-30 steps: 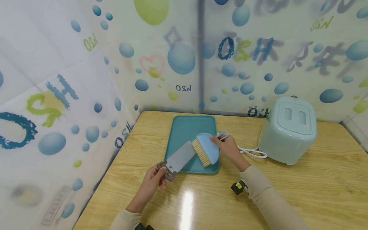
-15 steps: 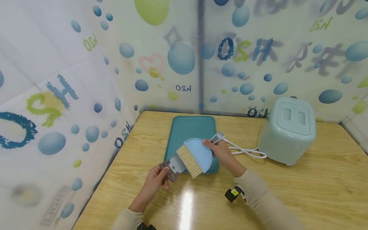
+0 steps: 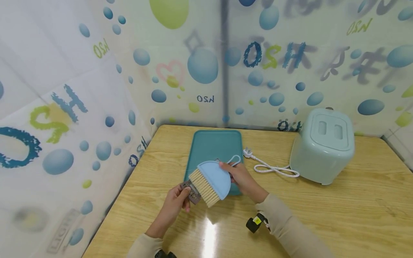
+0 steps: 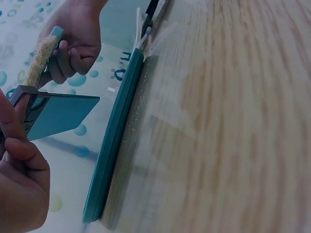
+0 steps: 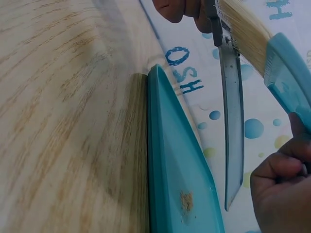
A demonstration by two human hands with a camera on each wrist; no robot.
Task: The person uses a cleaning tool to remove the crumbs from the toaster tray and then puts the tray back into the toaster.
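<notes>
My left hand [image 3: 174, 202] pinches the brown-grey end of a flat metal crumb tray [image 3: 194, 195]. In the right wrist view the crumb tray's metal plate [image 5: 232, 126] is held up off the teal serving tray [image 3: 214, 145]. My right hand [image 3: 243, 179] grips a light blue brush [image 3: 217, 177] with pale bristles. Its bristles [image 5: 248, 36] lie against the crumb tray near the left fingers, and the brush covers most of the plate in the head view. A small heap of tan crumbs [image 5: 186, 201] lies on the serving tray.
A pale mint toaster [image 3: 322, 150] stands at the right on the wooden table [image 3: 355, 211]. Its white cord [image 3: 274, 168] lies looped beside it, with the plug [image 3: 247, 152] near the serving tray's right edge. A printed curtain [image 3: 203, 107] hangs behind the table.
My right hand has moved the brush left and toward me, along the plate to the crumb tray's brown-grey end. My left hand has stayed nearly still. The plug has come into view.
</notes>
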